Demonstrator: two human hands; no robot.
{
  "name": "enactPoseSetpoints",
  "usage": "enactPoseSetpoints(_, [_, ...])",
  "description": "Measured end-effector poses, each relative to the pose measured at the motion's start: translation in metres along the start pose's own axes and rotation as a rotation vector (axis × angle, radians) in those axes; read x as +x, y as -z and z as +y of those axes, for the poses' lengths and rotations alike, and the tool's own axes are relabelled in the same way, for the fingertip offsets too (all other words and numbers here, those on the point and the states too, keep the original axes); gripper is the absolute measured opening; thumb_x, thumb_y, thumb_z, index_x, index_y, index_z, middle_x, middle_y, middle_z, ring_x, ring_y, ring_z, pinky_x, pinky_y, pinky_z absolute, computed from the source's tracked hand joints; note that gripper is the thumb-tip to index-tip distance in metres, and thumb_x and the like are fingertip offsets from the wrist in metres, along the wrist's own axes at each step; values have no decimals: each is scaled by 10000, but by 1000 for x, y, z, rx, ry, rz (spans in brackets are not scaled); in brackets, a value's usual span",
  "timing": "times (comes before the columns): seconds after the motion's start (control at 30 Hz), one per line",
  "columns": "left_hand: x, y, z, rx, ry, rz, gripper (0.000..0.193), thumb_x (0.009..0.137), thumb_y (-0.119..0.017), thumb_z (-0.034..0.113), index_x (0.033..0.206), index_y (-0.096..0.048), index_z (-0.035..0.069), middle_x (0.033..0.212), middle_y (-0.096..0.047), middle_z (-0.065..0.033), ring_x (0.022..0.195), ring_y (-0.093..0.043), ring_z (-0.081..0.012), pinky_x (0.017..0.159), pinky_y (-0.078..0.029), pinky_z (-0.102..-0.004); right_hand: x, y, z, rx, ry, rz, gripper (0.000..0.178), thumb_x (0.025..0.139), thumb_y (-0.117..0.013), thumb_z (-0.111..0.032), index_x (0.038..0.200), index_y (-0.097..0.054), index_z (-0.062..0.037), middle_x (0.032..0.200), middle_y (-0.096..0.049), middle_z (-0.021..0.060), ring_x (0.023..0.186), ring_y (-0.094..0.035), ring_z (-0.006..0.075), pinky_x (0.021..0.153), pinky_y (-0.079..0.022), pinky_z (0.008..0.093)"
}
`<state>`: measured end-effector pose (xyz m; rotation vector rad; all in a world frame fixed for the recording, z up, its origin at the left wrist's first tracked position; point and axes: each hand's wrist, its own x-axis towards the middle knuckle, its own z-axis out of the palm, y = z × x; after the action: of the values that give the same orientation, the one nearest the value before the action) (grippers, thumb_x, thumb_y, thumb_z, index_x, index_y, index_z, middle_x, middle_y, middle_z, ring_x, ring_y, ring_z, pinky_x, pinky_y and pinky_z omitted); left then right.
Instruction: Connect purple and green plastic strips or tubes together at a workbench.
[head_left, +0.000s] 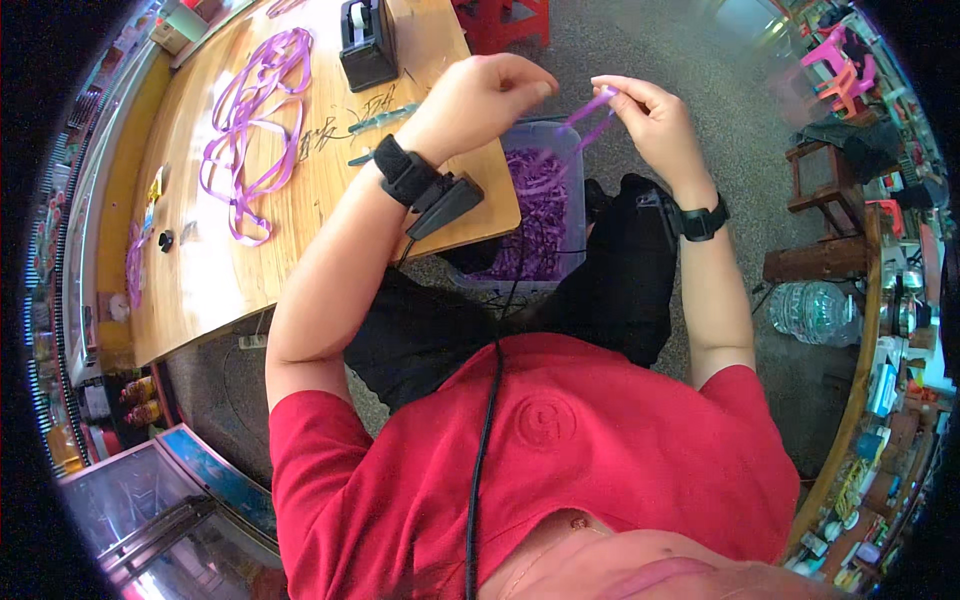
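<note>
In the head view, my right hand [652, 125] pinches a purple ribbon [598, 130] between thumb and fingertips. The ribbon's lower part hangs in a loop, blurred, toward the bin. Facing it, my left hand [490, 100] is closed, thumb and forefinger drawn together at the tips; whatever may be between them is too small to tell. Below both hands stands a translucent plastic bin [573, 215] heaped with purple ribbons [530, 230], partly under the table corner. More purple ribbon [290, 110] lies in long loose loops on the wooden table [330, 215].
A black tape dispenser [368, 45], dark thin strands [322, 138] and a teal-handled tool [385, 118] lie on the table. Behind it is a red stool [515, 22]. At right are a wooden stool [822, 175], a large clear bottle [812, 312] and crowded shelves. A black cable [485, 450] runs down my front.
</note>
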<state>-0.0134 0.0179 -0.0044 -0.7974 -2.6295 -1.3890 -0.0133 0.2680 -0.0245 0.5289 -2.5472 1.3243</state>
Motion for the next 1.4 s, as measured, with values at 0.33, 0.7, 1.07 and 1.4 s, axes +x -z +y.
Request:
enactPoseSetpoints(0.33, [-3, 1, -13, 308, -15, -91, 231, 853, -649, 265, 926, -747, 70, 871, -702, -173, 839, -671, -356, 791, -534, -421, 49, -20, 26, -255, 454, -161, 235, 928, -616, -135, 1138, -716, -168, 1090, -695, 69, 996, -661, 203, 880, -521, 326])
enactPoseSetpoints(0.7, [-3, 11, -8, 319, 10, -2, 239, 893, -632, 235, 951, -721, 21, 806, -696, -163, 761, -689, -306, 702, -537, -386, 95, -57, 63, 237, 223, -467, 247, 953, -615, -178, 1178, -706, -132, 1029, -723, 14, 949, -638, 91, 864, -501, 268])
enactPoseSetpoints(1.07, [3, 2, -54, 552, -215, 37, 296, 898, -547, 223, 1150, -692, 170, 1117, -688, -92, 1094, -602, -336, 963, -473, -460, 59, -97, 60, 490, -36, -481, 300, 926, -663, -184, 1171, -681, -12, 1043, -718, 45, 958, -626, 97, 856, -504, 271])
enactPoseSetpoints(1.4, [2, 1, -51, 638, -198, 4, 309, 905, -601, 185, 1208, -662, 164, 1012, -684, -133, 1024, -601, -348, 958, -458, -433, -30, -133, 101, 550, -334, -553, 223, 955, -619, -223, 1015, -716, -32, 786, -677, 0, 646, -601, 85, 585, -466, 231])
